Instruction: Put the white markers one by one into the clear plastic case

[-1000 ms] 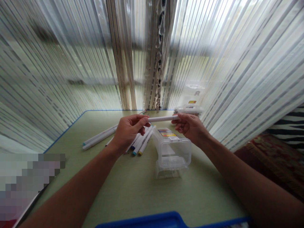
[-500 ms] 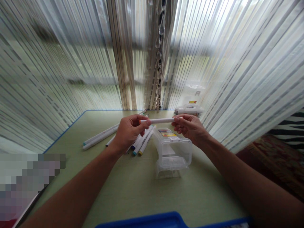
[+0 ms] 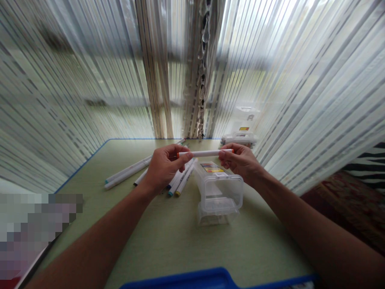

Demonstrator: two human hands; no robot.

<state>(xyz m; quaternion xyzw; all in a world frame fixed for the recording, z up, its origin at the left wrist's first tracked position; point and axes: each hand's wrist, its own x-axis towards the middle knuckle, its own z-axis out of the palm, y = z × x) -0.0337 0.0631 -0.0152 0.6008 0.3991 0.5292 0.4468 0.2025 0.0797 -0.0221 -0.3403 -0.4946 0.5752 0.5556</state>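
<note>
A white marker (image 3: 206,153) with orange ends is held level above the table, one end in each hand. My left hand (image 3: 164,164) pinches its left end between thumb and fingers. At the other end, my right hand (image 3: 239,160) grips it the same way. Just below the right hand, a clear plastic case (image 3: 222,190) lies on its side, its open end facing me and its lid hanging down in front. Several white markers (image 3: 184,180) with coloured ends lie beneath and beside my left hand, partly hidden by it.
Two more markers (image 3: 128,171) lie to the left on the pale green table (image 3: 162,245). Another clear case (image 3: 240,139) stands open at the back right. A blue tray edge (image 3: 180,279) crosses the front. Striped sheer curtains (image 3: 90,80) hang behind the table.
The fingers of my right hand have shifted on the marker, so its orange right end now shows. Otherwise both hands stay almost in place.
</note>
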